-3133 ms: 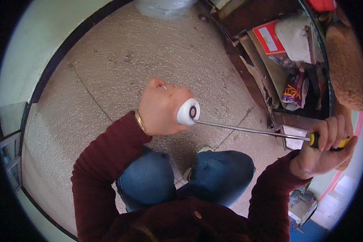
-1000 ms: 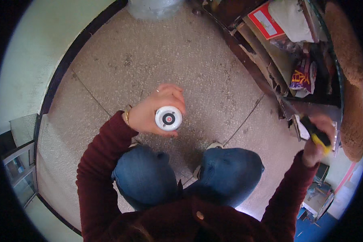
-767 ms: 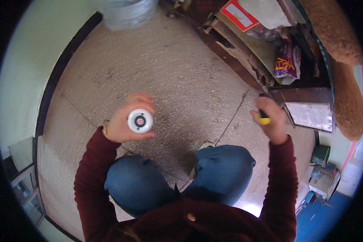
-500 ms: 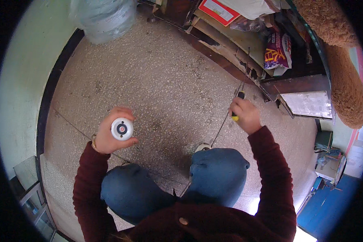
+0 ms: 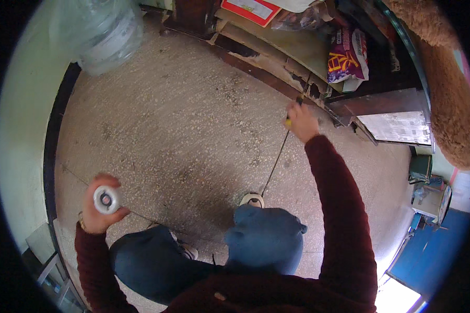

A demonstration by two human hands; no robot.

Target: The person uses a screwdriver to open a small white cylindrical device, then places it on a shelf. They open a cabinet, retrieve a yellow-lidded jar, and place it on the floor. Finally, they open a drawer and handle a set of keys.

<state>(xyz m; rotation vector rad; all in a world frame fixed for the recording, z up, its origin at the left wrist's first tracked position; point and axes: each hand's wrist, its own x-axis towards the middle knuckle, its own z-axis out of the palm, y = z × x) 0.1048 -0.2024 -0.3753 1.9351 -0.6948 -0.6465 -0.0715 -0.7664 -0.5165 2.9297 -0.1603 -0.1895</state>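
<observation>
"Where's the white cylinder (image 5: 113, 194)?"
"Over the floor (image 5: 183, 120), left hand (image 5: 95, 219) curled around its sides; probably light, rigid, slick."
"Screwdriver (image 5: 299, 99)?"
"Near the cabinet (image 5: 377, 103), right hand (image 5: 304, 123) wrapping its likely stiff handle, the surest hold."

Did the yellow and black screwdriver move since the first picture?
Yes. The screwdriver in the right hand went left: its handle was below and right of the purple packet, and now it's below and left of it.
</observation>
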